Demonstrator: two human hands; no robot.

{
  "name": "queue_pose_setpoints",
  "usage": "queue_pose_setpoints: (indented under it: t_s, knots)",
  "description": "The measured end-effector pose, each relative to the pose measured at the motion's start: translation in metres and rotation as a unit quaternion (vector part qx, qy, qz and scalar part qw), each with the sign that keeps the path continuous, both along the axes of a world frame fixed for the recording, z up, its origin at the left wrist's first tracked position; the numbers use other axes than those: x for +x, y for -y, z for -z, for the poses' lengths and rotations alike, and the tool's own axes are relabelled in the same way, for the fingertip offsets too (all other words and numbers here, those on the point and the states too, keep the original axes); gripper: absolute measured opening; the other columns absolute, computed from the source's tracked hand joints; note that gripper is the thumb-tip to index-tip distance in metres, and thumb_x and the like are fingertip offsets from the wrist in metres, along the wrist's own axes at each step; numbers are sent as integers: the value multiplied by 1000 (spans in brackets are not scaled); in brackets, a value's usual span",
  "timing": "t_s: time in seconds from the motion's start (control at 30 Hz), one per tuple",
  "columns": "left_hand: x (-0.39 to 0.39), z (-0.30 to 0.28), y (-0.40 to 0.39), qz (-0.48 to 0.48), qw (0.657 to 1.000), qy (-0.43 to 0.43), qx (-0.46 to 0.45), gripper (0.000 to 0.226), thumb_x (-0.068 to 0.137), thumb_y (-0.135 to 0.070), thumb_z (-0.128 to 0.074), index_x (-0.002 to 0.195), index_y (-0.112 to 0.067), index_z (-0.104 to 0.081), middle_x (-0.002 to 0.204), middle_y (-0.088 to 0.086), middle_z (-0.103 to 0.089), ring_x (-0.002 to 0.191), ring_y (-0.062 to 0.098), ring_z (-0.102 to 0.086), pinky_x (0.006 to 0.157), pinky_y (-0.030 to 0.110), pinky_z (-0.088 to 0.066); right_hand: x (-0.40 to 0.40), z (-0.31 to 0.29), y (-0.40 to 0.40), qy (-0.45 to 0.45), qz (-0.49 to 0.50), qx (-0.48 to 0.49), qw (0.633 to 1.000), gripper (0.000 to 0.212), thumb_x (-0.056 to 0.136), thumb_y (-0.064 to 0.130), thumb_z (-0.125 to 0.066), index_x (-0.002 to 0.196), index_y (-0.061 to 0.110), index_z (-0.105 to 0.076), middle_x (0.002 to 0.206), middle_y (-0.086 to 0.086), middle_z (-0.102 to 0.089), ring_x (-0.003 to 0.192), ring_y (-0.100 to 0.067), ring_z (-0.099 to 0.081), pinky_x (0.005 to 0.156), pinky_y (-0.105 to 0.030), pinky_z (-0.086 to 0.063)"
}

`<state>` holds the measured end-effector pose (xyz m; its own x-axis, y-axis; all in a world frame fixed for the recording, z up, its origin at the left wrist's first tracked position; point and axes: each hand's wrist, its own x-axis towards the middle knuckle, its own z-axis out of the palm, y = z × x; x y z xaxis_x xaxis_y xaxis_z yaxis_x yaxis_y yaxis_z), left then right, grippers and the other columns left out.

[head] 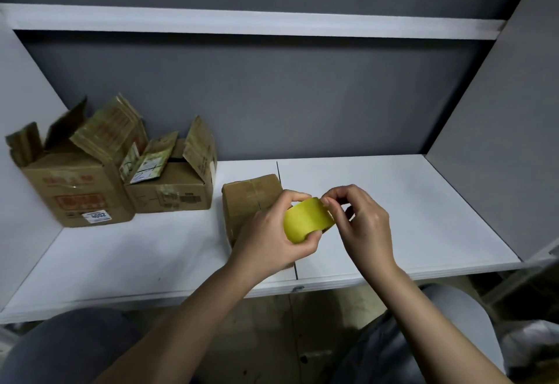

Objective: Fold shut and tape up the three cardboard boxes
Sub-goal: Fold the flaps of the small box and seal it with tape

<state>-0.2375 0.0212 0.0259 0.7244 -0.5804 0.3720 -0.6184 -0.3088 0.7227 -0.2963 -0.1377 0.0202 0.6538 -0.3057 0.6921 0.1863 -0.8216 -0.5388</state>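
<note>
A yellow tape roll (307,221) is held above the middle of the white table. My left hand (269,238) grips the roll from the left and below. My right hand (361,223) pinches at the roll's top right edge with thumb and fingertips. Just behind and under my hands stands a small cardboard box (248,199) with its flaps folded shut; my left hand hides its near part. At the far left stands a large box (75,190) with its flaps up. Beside it a medium box (172,190) also has open flaps.
The white table (136,250) has a seam (286,220) running front to back under my hands. White side panels and a grey back wall close it in, with a shelf (242,25) overhead. My knees are below the front edge.
</note>
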Motion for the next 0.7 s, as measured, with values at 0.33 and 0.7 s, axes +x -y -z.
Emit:
queue_pose_setpoints:
  t_s: [0.33, 0.7]
  knots:
    - [18, 1, -9, 12, 997, -22, 68, 41, 70, -44, -74, 104, -42, -51, 93, -19, -61, 81, 4, -58, 65, 19, -47, 3, -16, -1, -147, -133, 243, 949, 9, 93, 10, -59, 85, 12, -62, 75, 1, -66, 66, -11, -62, 71, -28, -53]
    - [13, 12, -25, 26, 995, -76, 52, 55, 70, -41, -78, 104, -39, -35, 100, -18, -53, 86, 5, -58, 66, 21, -51, 12, 10, -24, -135, 4, -2, 991, 10, 99, 34, -43, 92, 35, -36, 78, 17, -53, 65, -11, -57, 58, -32, -43]
